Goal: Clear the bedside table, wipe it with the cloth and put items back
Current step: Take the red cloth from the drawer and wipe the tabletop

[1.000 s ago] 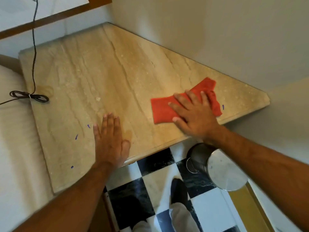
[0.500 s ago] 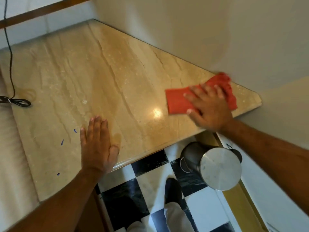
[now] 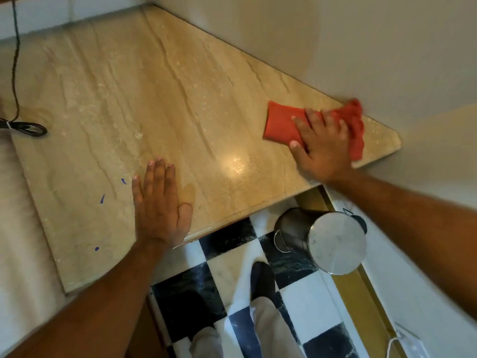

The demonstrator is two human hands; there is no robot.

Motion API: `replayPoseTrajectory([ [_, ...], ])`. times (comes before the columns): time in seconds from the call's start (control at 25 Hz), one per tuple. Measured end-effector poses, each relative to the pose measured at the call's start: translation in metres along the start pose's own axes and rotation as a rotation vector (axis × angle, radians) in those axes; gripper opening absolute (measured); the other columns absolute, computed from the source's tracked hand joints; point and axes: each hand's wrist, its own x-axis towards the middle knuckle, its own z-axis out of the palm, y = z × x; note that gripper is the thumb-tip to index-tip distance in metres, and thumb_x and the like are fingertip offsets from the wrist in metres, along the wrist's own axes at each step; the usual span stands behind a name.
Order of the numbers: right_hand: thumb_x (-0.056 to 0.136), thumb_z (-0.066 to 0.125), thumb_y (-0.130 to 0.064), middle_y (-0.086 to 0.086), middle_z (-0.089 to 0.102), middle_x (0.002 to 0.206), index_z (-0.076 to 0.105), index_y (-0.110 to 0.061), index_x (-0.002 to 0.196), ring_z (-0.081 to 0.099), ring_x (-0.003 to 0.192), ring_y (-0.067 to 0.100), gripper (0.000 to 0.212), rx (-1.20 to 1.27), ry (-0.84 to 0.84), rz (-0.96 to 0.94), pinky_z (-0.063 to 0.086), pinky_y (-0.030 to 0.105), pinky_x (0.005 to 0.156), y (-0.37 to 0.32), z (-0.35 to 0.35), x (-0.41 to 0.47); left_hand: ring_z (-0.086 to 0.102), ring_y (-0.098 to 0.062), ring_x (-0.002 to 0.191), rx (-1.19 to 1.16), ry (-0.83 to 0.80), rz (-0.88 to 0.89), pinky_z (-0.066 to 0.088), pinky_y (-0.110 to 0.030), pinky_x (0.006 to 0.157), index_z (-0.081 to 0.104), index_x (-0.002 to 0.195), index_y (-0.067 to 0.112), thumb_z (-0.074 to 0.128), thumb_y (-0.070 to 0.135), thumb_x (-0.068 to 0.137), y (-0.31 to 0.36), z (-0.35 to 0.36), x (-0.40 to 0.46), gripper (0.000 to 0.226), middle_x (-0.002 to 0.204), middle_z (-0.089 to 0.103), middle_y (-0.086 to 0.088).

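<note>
The bedside table (image 3: 160, 104) has a beige marble top with nothing standing on it. My right hand (image 3: 322, 146) presses flat on a red cloth (image 3: 280, 122) at the table's far right corner, close to the wall. The cloth's right end bunches up against the wall. My left hand (image 3: 160, 202) lies flat, palm down, on the table's front edge, holding nothing. A few small blue marks (image 3: 102, 199) dot the marble to the left of it.
A coiled black cable (image 3: 28, 127) rests at the table's left edge, its cord running up. A steel pedal bin (image 3: 325, 241) stands on the black-and-white checkered floor below the right corner. My foot (image 3: 263, 280) is beside it. The bed (image 3: 18, 241) borders the table's left.
My right hand has slid the red cloth rightward and back, from the table's middle-right toward the wall corner. My left hand has stayed flat in place.
</note>
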Motion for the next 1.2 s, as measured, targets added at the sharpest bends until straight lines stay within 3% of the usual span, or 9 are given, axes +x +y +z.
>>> replayPoseTrajectory([
  [0.08, 0.098, 0.032, -0.055, 0.006, 0.034, 0.161, 0.035, -0.029, 0.153, 0.029, 0.147, 0.039, 0.061, 0.044, 0.042, -0.071, 0.022, 0.064, 0.113, -0.046, 0.017, -0.049, 0.021, -0.04, 0.151, -0.009, -0.006, 0.01, 0.013, -0.065, 0.12, 0.032, 0.15, -0.003, 0.031, 0.034, 0.08, 0.003, -0.002, -0.002, 0.079, 0.161, 0.027, -0.026],
  [0.16, 0.1, 0.033, -0.054, 0.004, 0.03, 0.165, 0.037, -0.031, 0.155, 0.025, 0.15, 0.037, 0.06, -0.068, -0.081, -0.599, 0.019, 0.063, 0.115, -0.024, 0.018, -0.083, 0.02, -0.039, 0.152, -0.038, 0.006, 0.018, 0.012, -0.064, 0.12, 0.033, 0.15, -0.002, 0.031, 0.034, 0.079, 0.002, -0.005, -0.003, 0.079, 0.161, 0.026, -0.025],
  [0.24, 0.1, 0.035, -0.053, 0.004, 0.03, 0.165, 0.04, -0.031, 0.153, 0.025, 0.151, 0.037, 0.058, -0.148, -0.099, -0.788, 0.017, 0.062, 0.117, 0.023, 0.007, -0.069, 0.019, -0.038, 0.152, -0.047, 0.033, 0.015, 0.011, -0.063, 0.121, 0.032, 0.15, -0.001, 0.033, 0.033, 0.079, -0.002, -0.001, -0.002, 0.079, 0.162, 0.026, -0.024],
  [0.32, 0.098, 0.035, -0.052, 0.004, 0.033, 0.163, 0.04, -0.033, 0.152, 0.026, 0.15, 0.036, 0.058, -0.065, -0.092, -0.574, 0.017, 0.061, 0.117, 0.028, 0.011, -0.065, 0.018, -0.037, 0.152, -0.028, 0.045, 0.014, 0.011, -0.062, 0.121, 0.031, 0.151, 0.0, 0.036, 0.031, 0.079, -0.004, 0.004, -0.002, 0.078, 0.162, 0.026, -0.023],
  [0.48, 0.095, 0.04, -0.049, 0.004, 0.034, 0.163, 0.041, -0.029, 0.151, 0.023, 0.15, 0.037, 0.06, 0.188, 0.028, 0.188, 0.013, 0.063, 0.118, -0.059, 0.007, -0.078, 0.016, -0.037, 0.153, -0.08, 0.021, 0.026, 0.007, -0.063, 0.122, 0.031, 0.151, -0.002, 0.033, 0.033, 0.08, 0.002, -0.005, -0.005, 0.079, 0.163, 0.025, -0.023],
  [0.68, 0.093, 0.043, -0.052, 0.006, 0.04, 0.16, 0.048, -0.026, 0.148, 0.029, 0.148, 0.04, 0.061, 0.153, -0.011, -0.248, 0.018, 0.064, 0.115, -0.178, 0.018, -0.098, 0.023, -0.047, 0.148, 0.093, 0.041, -0.144, 0.009, -0.07, 0.116, 0.037, 0.143, -0.009, 0.039, 0.035, 0.073, -0.091, -0.016, -0.052, 0.083, 0.155, 0.033, -0.033],
  [0.88, 0.094, 0.042, -0.054, 0.006, 0.042, 0.159, 0.05, -0.028, 0.146, 0.033, 0.147, 0.038, 0.059, 0.065, 0.021, -0.529, 0.02, 0.064, 0.114, -0.209, 0.018, -0.057, 0.017, -0.055, 0.147, 0.036, -0.032, -0.176, 0.013, -0.067, 0.118, 0.028, 0.147, -0.014, 0.034, 0.034, 0.072, -0.126, -0.015, -0.071, 0.09, 0.158, 0.018, -0.038],
  [1.08, 0.093, 0.031, -0.057, 0.003, 0.03, 0.164, 0.037, -0.032, 0.153, 0.02, 0.152, 0.036, 0.065, 0.128, -0.011, -0.303, 0.01, 0.067, 0.117, -0.273, -0.007, 0.086, 0.01, -0.052, 0.15, 0.027, -0.037, -0.133, 0.009, -0.062, 0.121, 0.023, 0.149, -0.014, 0.034, 0.035, 0.074, -0.134, -0.01, -0.071, 0.091, 0.16, 0.013, -0.037],
  [1.2, 0.095, 0.035, -0.053, 0.003, 0.034, 0.162, 0.039, -0.029, 0.152, 0.025, 0.15, 0.035, 0.063, 0.138, 0.003, -0.296, 0.014, 0.064, 0.117, -0.276, -0.001, 0.043, 0.01, -0.051, 0.15, -0.002, -0.05, -0.128, 0.01, -0.063, 0.121, 0.023, 0.15, -0.013, 0.035, 0.035, 0.075, -0.137, -0.01, -0.072, 0.09, 0.16, 0.014, -0.037],
])
